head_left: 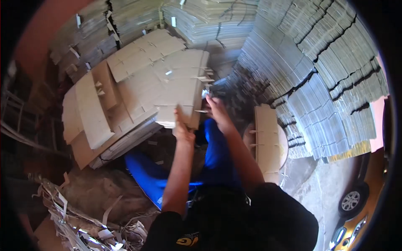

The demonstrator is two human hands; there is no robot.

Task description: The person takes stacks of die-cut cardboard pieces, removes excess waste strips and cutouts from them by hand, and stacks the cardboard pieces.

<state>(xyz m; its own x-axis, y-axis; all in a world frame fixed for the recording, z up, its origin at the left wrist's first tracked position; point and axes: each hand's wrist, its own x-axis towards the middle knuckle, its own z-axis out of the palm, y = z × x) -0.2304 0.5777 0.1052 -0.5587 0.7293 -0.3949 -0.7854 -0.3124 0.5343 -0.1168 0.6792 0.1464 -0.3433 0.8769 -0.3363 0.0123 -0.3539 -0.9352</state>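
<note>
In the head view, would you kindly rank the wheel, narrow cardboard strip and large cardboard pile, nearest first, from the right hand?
1. Large cardboard pile, left of the right hand.
2. Narrow cardboard strip, to the right.
3. Wheel, lower right.

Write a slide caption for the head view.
Left hand against cardboard sheets, right hand near their edge, stacked cardboard bundles standing beyond.

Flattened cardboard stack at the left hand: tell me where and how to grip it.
Take the near edge of the cardboard stack, coming from the person's side, with the left hand: thumb on top, fingers below. That edge faces the blue trousers and shows thin layers, so one grip could probably catch several. The right hand could steady the right side.
</note>
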